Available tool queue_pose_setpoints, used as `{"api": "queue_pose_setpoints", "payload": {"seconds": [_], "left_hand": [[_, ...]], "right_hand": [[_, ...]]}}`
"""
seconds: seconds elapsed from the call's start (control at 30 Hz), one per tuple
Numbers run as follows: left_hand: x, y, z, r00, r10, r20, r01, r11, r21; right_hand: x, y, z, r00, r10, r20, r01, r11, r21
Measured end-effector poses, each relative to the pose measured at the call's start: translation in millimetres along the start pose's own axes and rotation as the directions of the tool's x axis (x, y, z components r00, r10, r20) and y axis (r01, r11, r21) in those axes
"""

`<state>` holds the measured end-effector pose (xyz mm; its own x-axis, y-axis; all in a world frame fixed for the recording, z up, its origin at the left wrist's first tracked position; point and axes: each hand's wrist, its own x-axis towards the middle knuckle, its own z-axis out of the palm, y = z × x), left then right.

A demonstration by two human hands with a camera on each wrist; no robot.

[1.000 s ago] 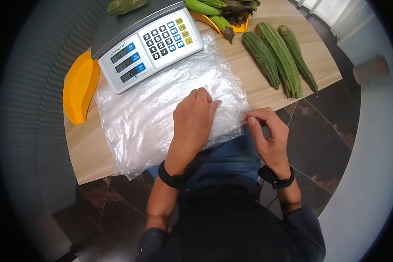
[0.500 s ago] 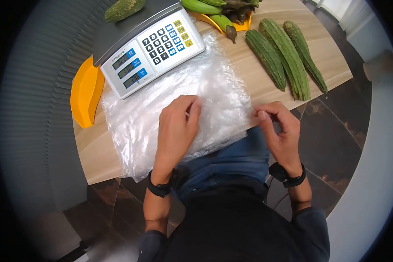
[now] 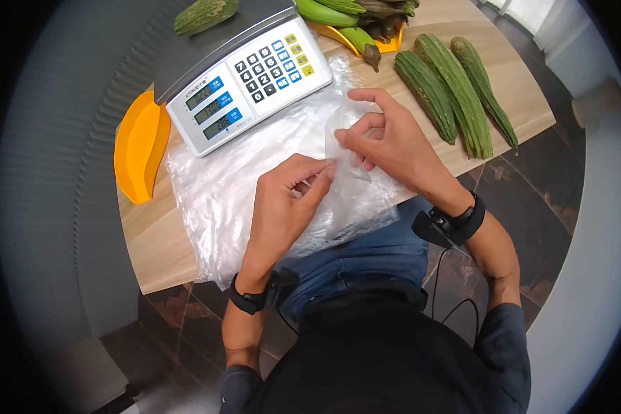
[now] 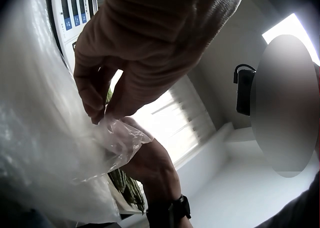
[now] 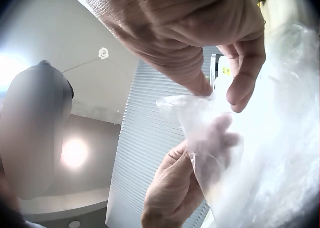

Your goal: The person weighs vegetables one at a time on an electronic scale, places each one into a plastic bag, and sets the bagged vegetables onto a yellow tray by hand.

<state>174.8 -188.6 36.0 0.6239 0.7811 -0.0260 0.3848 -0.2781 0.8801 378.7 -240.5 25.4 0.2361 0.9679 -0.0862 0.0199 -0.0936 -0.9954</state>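
A pile of clear plastic bags (image 3: 234, 200) lies on the table in front of the scale. My left hand (image 3: 286, 200) pinches the edge of one thin bag (image 4: 122, 140) between thumb and fingertips, seen closely in the left wrist view. My right hand (image 3: 397, 141) is just beyond it, thumb and bent fingers at the same bag's raised film, index finger stretched out apart. In the right wrist view the film (image 5: 215, 153) hangs below the right thumb tip, and the left fingers show through it.
A white scale (image 3: 255, 83) with a keypad bears a green gourd (image 3: 205, 15). Several ridged gourds (image 3: 455, 96) lie at the right of the wooden table (image 3: 165, 255). A yellow tray (image 3: 139, 152) sits at left; another holds bananas and other produce (image 3: 366, 27).
My right hand has moved left and forward from the table's front edge to the bag film by my left hand. The film now stands raised between both hands. My left hand has shifted slightly.
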Motion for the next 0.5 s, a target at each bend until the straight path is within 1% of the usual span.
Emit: {"api": "queue_pose_setpoints", "payload": {"seconds": [0.07, 0.17, 0.27, 0.3, 0.4, 0.43, 0.47, 0.5], "left_hand": [[-3, 1, -7, 0.998, -0.025, -0.054, 0.023, 0.999, -0.031], [-13, -1, -22, 0.970, -0.209, -0.120, 0.165, 0.939, -0.303], [-21, -3, -36, 0.952, -0.237, -0.194, 0.131, 0.888, -0.441], [-21, -1, -43, 0.957, -0.229, -0.176, 0.129, 0.884, -0.449], [-6, 15, -42, 0.927, -0.192, -0.323, 0.015, 0.878, -0.479], [-2, 23, -43, 0.935, -0.193, -0.297, 0.052, 0.905, -0.422], [1, 24, -45, 0.961, -0.123, -0.248, 0.065, 0.971, -0.229], [3, 24, -46, 0.981, -0.065, -0.184, 0.061, 0.998, -0.027]], "right_hand": [[3, 8, 0, 0.999, -0.017, 0.029, 0.013, 0.991, 0.131], [-6, 3, -1, 0.998, 0.032, -0.058, -0.023, 0.987, 0.161], [-19, 5, 1, 1.000, -0.014, 0.001, 0.014, 0.981, 0.195], [-26, 1, 8, 1.000, -0.029, 0.010, 0.026, 0.972, 0.235], [-39, -6, 26, 0.980, -0.179, 0.088, 0.180, 0.984, -0.005], [-41, -13, 30, 0.960, -0.257, 0.114, 0.273, 0.949, -0.155], [-41, -13, 34, 0.940, -0.319, 0.124, 0.339, 0.918, -0.206], [-40, -14, 38, 0.915, -0.380, 0.138, 0.404, 0.878, -0.255]]}}
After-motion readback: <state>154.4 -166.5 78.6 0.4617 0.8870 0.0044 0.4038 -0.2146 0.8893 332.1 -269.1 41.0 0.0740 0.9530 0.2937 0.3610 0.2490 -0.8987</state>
